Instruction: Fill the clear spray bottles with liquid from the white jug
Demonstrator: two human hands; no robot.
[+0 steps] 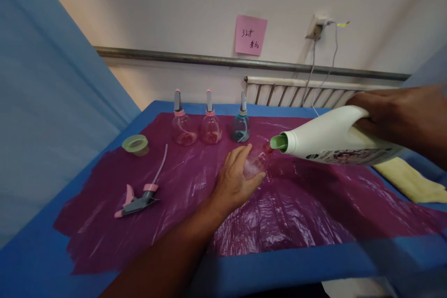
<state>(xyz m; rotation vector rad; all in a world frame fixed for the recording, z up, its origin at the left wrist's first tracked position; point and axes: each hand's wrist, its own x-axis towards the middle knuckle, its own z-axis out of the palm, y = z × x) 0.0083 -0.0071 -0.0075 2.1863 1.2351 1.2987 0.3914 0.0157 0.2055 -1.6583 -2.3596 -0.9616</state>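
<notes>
While a spray head [141, 201] lies at left, the left hand [234, 178] curls half-open fingers round the clear bottle [256, 164], tilted over the purple sheet [195, 205] (light, thin plastic, I guess, best held by its belly). Rightward, the right hand [393, 114] wraps the handle of the pale jug [326, 133], probably heavier and surest gripped there, its mouth by the bottle's neck.

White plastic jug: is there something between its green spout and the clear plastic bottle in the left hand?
Nothing visible stands there. The green spout of the white plastic jug is at the reddish neck of the clear plastic bottle, whether touching I cannot tell; the left hand grips its body.
</notes>
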